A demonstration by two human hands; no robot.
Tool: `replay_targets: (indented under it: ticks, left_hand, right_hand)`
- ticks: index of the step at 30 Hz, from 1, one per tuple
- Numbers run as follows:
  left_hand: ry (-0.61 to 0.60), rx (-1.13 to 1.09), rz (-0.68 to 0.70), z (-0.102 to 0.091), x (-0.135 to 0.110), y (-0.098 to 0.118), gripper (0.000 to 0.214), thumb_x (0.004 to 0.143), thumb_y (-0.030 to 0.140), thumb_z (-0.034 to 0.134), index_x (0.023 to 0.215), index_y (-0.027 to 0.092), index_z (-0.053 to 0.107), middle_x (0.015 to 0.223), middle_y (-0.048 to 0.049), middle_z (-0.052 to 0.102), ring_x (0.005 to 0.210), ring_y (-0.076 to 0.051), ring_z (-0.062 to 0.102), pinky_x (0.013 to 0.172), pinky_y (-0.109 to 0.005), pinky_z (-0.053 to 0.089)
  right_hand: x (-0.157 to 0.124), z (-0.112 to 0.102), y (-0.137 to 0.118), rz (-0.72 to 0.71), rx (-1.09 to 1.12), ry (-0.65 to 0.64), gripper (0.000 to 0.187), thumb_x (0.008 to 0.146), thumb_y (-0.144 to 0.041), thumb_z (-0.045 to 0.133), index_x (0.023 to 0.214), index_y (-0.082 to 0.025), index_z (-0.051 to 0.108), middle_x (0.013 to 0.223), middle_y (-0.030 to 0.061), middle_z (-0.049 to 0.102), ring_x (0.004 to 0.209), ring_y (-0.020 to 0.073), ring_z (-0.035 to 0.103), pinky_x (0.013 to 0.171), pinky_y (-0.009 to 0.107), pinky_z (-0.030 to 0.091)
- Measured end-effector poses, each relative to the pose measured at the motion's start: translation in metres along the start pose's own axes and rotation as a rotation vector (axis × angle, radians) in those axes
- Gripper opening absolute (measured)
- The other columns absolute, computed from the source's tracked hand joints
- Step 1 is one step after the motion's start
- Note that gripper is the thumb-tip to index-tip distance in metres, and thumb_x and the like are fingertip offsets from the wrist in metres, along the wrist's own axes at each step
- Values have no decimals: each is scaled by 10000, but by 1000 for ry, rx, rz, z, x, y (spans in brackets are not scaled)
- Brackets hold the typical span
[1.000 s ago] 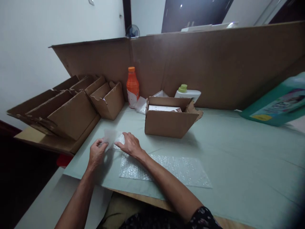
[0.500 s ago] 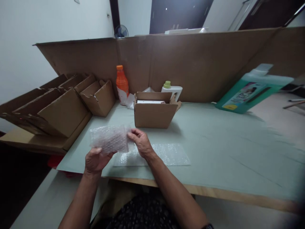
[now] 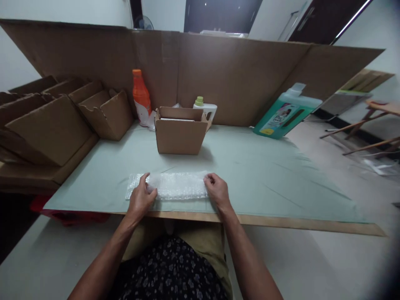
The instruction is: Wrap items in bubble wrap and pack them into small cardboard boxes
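Near the pale-green tabletop's front edge, my right hand pinches clear rectangular bubble wrap; my left hand spreads, likely steadying it.

bubble wrap | clear, glossy | laid flat, long side crosswise | on green tabletop, near front edge

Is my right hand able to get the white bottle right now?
Probably, by reaching around: the cardboard box hides part of the white bottle, but its green cap shows above. Your right hand is at the bubble wrap, though.
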State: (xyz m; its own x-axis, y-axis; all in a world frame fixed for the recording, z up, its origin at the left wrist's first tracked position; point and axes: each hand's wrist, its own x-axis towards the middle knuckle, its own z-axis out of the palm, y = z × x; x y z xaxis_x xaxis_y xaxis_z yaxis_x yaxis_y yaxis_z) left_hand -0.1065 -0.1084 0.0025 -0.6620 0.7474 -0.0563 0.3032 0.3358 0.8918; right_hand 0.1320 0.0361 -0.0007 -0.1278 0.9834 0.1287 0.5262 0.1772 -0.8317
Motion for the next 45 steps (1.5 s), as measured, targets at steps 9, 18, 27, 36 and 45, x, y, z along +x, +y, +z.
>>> replay_targets:
  ticks: [9, 18, 27, 36, 45]
  left_hand:
    - [-54, 565, 132, -8, -5, -4, 614, 893, 279, 550, 1488, 189, 428, 750, -1, 629, 680, -192, 596, 657, -274, 395]
    - [-117, 675, 113, 5, 6, 1, 569, 908, 226, 566, 1468, 186, 470, 855, -38, 701, 782, -207, 647, 702, -285, 421]
    - [-189, 726, 128, 16, 10, 6, 571, 939, 255, 558, 1493, 192, 438, 944, -57, 735, 862, -225, 689, 741, -293, 459]
    - [-127, 825, 292, -8, 9, 17, 517, 963, 390, 537, 1426, 161, 505, 1060, -113, 719, 977, -290, 672, 833, -395, 527]
    - [-296, 774, 753, 32, -11, -25, 489, 974, 293, 500, 1450, 181, 508, 1563, -146, 439, 1479, -346, 333, 1190, -575, 274]
  right_hand:
    - [-4, 6, 7, -57, -354, -45, 206, 858, -283, 581, 970, -193, 729, 819, 73, 745, 710, 205, 632, 643, 273, 332]
    - [4, 7, 17, -135, -481, -47, 196, 869, -273, 572, 976, -196, 718, 832, 68, 755, 711, 202, 642, 646, 274, 340]
    - [6, 4, 29, -112, -517, 16, 241, 886, -302, 541, 1030, -193, 701, 798, 52, 739, 697, 202, 633, 669, 283, 367]
    - [4, -4, 11, -301, -601, 159, 408, 950, -365, 522, 1265, -120, 608, 1347, 213, 606, 1166, 343, 569, 931, 452, 419]
    - [-21, 40, 0, -649, -495, -515, 487, 979, -322, 517, 1452, -210, 519, 1554, 122, 465, 1453, 283, 382, 1158, 498, 318]
